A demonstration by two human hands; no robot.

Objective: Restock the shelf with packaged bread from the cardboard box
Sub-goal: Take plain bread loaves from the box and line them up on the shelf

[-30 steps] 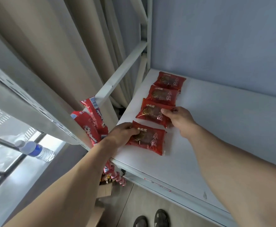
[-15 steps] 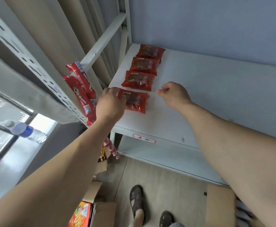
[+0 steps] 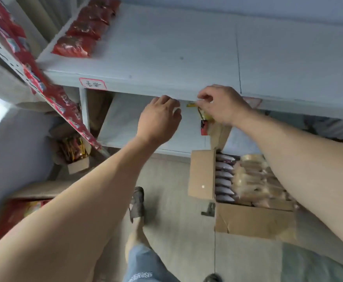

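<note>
Both hands were level with the near edge of the white shelf (image 3: 166, 58): the left hand (image 3: 158, 119) held nothing, its fingers loosely curled, while the right hand (image 3: 223, 106) had its fingers curled, and whether they gripped anything could not be told through motion blur. Four red bread packets (image 3: 81, 35) lay in a row at the far left of the shelf. The open cardboard box (image 3: 248, 218) stood on the floor at the near right, with packaged bread (image 3: 254, 180) inside.
</note>
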